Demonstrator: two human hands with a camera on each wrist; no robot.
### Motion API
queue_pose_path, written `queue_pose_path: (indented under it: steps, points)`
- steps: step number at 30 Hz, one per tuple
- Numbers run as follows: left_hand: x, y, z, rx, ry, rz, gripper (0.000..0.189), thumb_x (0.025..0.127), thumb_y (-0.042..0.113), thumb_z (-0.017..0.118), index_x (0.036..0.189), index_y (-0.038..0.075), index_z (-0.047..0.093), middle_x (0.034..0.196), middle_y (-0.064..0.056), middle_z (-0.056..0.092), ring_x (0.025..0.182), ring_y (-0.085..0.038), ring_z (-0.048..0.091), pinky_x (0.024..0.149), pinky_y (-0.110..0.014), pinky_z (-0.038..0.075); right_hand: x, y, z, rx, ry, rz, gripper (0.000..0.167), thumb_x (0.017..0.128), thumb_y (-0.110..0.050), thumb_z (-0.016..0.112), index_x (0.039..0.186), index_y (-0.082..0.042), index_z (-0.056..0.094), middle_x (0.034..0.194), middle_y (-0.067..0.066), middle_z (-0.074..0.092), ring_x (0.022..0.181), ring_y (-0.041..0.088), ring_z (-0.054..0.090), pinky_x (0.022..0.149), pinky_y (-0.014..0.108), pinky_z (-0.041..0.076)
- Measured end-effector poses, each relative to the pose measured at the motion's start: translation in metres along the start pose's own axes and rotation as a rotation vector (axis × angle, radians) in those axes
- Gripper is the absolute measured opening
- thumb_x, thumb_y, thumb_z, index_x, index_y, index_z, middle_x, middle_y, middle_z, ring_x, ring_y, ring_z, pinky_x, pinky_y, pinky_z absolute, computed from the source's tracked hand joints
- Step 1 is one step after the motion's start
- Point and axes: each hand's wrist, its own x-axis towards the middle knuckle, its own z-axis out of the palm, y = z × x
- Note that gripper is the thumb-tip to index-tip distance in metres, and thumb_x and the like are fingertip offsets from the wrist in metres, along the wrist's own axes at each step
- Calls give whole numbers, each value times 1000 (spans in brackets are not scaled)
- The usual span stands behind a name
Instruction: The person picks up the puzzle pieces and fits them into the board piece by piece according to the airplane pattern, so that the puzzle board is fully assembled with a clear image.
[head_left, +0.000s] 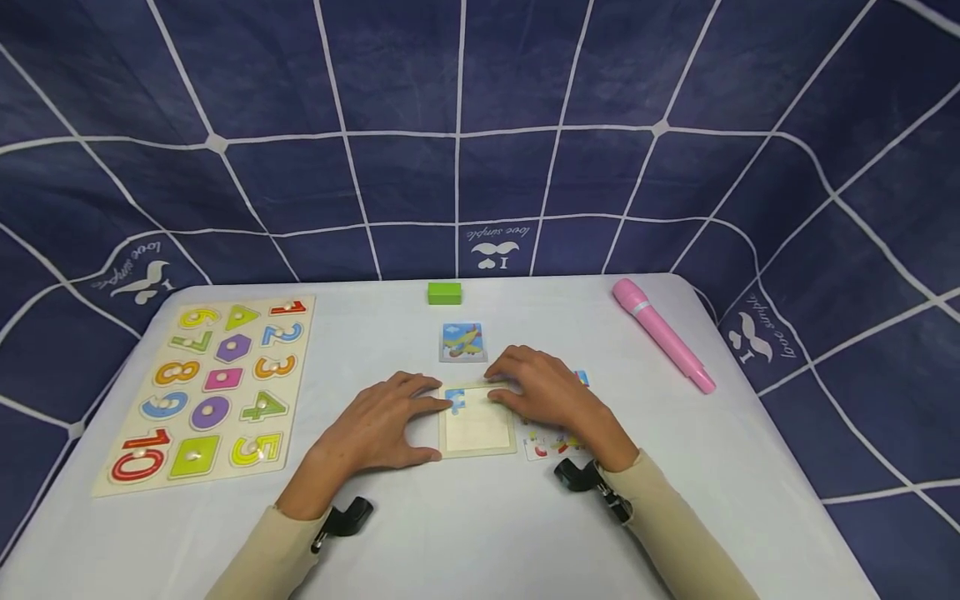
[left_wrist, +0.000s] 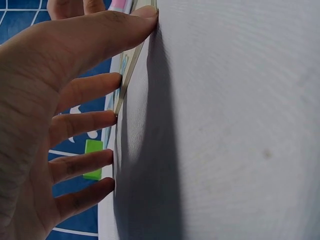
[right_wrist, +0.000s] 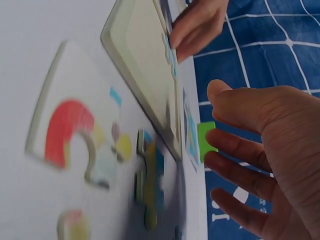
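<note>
A shallow wooden puzzle tray (head_left: 480,429) lies in the middle of the table, with one blue jigsaw piece (head_left: 455,397) in its far left corner. At its left side rests my left hand (head_left: 378,421), fingers spread. The index fingertip touches the blue piece, and the left wrist view has the thumb (left_wrist: 100,35) on the tray's near edge. My right hand (head_left: 551,392) hovers over the tray's right side with loosely bent fingers, and nothing shows between them in the right wrist view. Loose jigsaw pieces (right_wrist: 70,130) lie right of the tray, partly hidden under that hand.
Beyond the tray lies a small airplane picture card (head_left: 462,342), with a green block (head_left: 445,293) behind it. A number and shape board (head_left: 210,392) covers the left of the table. A pink microphone-shaped stick (head_left: 663,335) lies at the far right. Dark blue checked cloth (head_left: 405,183) hangs behind.
</note>
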Motion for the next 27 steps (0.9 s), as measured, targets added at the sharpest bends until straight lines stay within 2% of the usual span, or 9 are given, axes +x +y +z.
queue_pose_path:
  steps: [11, 27]
  points:
    - [1, -1, 1, -2, 8, -7, 74, 77, 63, 89, 142, 31, 73, 153, 2, 60, 140, -27, 54, 106, -54, 53, -16, 20, -10, 30, 27, 52, 32, 99, -31, 80, 128, -18, 77, 124, -4, 72, 119, 16, 66, 102, 43, 56]
    - [1, 1, 1, -4, 7, -17, 74, 76, 62, 91, 141, 30, 74, 153, 2, 60, 140, -26, 54, 106, -55, 53, -36, 44, -18, 105, -14, 92, 37, 98, -27, 82, 133, -16, 75, 128, -3, 71, 122, 17, 63, 108, 45, 52]
